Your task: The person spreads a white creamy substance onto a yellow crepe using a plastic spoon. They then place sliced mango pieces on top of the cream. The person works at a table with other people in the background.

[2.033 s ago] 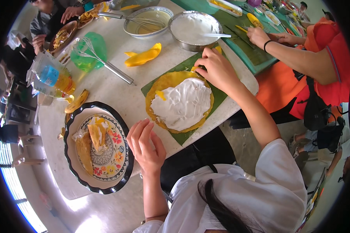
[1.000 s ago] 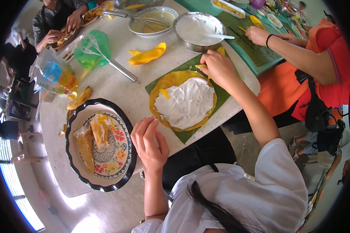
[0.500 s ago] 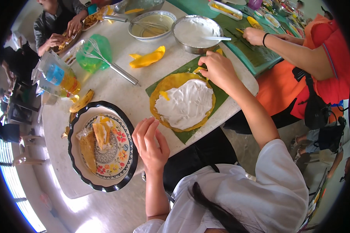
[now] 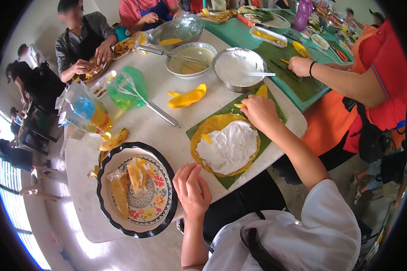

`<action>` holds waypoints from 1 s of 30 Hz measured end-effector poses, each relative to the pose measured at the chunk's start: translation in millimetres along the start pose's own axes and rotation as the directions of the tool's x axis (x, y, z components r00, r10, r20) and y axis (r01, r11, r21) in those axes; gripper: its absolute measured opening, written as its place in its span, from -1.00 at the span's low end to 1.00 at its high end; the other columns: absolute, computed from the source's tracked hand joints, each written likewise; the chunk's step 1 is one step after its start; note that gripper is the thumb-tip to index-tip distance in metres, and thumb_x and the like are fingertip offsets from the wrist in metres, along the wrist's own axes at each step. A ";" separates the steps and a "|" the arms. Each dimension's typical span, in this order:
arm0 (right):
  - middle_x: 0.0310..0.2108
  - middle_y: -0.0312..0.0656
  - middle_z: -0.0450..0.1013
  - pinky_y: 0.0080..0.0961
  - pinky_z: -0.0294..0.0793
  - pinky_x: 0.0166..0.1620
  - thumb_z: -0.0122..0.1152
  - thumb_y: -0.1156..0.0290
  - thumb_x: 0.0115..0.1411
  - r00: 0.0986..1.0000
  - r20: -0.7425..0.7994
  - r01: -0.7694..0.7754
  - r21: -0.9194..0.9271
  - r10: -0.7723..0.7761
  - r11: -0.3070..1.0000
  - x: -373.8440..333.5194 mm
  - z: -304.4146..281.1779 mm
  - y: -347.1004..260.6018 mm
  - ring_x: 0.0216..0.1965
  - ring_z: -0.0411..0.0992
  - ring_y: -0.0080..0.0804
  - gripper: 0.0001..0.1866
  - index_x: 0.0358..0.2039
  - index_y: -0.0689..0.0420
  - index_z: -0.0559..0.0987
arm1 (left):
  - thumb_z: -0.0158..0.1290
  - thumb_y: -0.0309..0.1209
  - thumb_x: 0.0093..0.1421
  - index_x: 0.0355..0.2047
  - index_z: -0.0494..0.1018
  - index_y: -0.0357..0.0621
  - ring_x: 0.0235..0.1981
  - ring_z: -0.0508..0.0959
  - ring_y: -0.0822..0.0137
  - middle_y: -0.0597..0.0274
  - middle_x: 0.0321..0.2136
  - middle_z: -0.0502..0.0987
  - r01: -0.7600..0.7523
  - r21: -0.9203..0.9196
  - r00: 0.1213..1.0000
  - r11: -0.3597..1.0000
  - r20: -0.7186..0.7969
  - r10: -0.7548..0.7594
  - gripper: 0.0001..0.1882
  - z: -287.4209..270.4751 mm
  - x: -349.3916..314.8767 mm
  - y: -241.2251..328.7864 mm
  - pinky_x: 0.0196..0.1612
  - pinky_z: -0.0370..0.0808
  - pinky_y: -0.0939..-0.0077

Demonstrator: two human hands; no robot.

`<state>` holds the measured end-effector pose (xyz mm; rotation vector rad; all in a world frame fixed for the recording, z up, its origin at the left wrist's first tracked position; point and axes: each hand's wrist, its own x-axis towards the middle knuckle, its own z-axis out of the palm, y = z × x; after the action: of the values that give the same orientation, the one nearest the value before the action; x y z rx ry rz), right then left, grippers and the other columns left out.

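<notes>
On a green banana leaf (image 4: pixel 272 107) lies a round yellow crepe (image 4: pixel 196 150), topped with white cream (image 4: pixel 230 147). One small mango piece (image 4: pixel 206 138) rests on the cream's left part. My right hand (image 4: pixel 261 113) is just beyond the crepe's far right edge, pinching a small mango strip (image 4: pixel 240 105) in its fingertips. Behind that hand, more mango (image 4: pixel 262 91) sits on the leaf's far end. My left hand (image 4: pixel 192 187) hovers by the table edge between crepe and plate, fingers loosely bent, holding nothing. The deep floral plate (image 4: pixel 160 204) carries filled, folded crepes (image 4: pixel 137 176).
Beyond the leaf stand a bowl of white cream (image 4: pixel 239 63) with a spoon and a batter bowl (image 4: pixel 190 61) with a whisk. Mango peel (image 4: pixel 187 96), another whisk (image 4: pixel 163 113) and a banana (image 4: pixel 114 141) lie leftward. A co-worker's hand (image 4: pixel 298 66) works at the green table.
The whole view has shifted, so the table appears lower and farther right. My right hand has drawn slightly nearer the crepe, uncovering the mango behind it. My left hand keeps nearly the same place.
</notes>
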<state>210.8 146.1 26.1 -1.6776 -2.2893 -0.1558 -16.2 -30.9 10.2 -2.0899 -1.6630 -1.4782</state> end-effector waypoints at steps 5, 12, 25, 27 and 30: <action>-0.39 -0.13 0.55 -0.19 0.52 -0.28 0.34 0.35 0.08 0.999 0.034 -0.031 0.026 0.030 0.999 0.1 -1.1 5.7 -0.33 0.55 -0.10 -0.86 -0.35 0.11 0.68 | 0.03 -0.71 0.09 -0.05 0.41 -0.22 -0.06 0.50 -0.03 0.01 -0.09 0.52 -0.004 0.003 1.000 1.000 -0.001 0.004 -0.62 -0.5 -0.1 0.9 0.06 0.40 0.10; -0.48 -0.09 0.53 -0.18 0.51 -0.34 0.34 0.37 0.04 0.999 0.035 -0.029 -0.017 0.030 0.999 5.1 -0.1 3.9 -0.40 0.55 -0.09 -0.87 -0.50 0.15 0.62 | 0.04 -0.70 0.09 -0.06 0.41 -0.22 -0.06 0.50 -0.03 0.02 -0.09 0.52 -0.013 -0.001 1.000 1.000 -0.003 0.013 -0.63 -0.9 -0.8 0.2 0.06 0.40 0.10; -0.55 -0.02 0.53 -0.23 0.51 -0.42 0.28 0.47 -0.07 0.991 -0.086 0.097 -0.095 -0.105 0.991 10.3 6.5 9.4 -0.49 0.56 -0.09 -0.91 -0.64 0.19 0.60 | 0.04 -0.72 0.07 -0.07 0.41 -0.22 -0.05 0.50 -0.03 0.02 -0.10 0.52 -0.014 -0.019 1.000 1.000 -0.012 0.014 -0.62 -1.7 0.4 2.1 0.05 0.40 0.12; -0.54 -0.03 0.54 -0.23 0.52 -0.41 0.31 0.43 -0.05 0.991 -0.078 0.097 -0.099 -0.105 0.990 9.7 2.9 7.3 -0.47 0.57 -0.09 -0.88 -0.62 0.19 0.61 | 0.04 -0.72 0.07 -0.08 0.41 -0.22 -0.05 0.50 -0.03 0.02 -0.10 0.52 -0.016 -0.018 1.000 1.000 -0.014 0.016 -0.62 -1.9 0.0 1.9 0.05 0.40 0.12; -0.53 -0.03 0.55 -0.22 0.53 -0.39 0.36 0.35 -0.03 0.996 -0.036 0.075 -0.089 -0.079 0.993 9.6 -1.3 3.9 -0.45 0.57 -0.09 -0.83 -0.60 0.18 0.63 | 0.05 -0.72 0.07 -0.08 0.42 -0.22 -0.05 0.50 -0.03 0.02 -0.10 0.52 -0.010 -0.022 1.000 1.000 -0.014 0.010 -0.62 -1.7 -0.1 1.6 0.05 0.41 0.13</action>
<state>212.1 155.8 29.9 -1.6124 -2.3503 -0.3076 -16.0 -32.6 11.8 -2.0912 -1.6367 -1.5108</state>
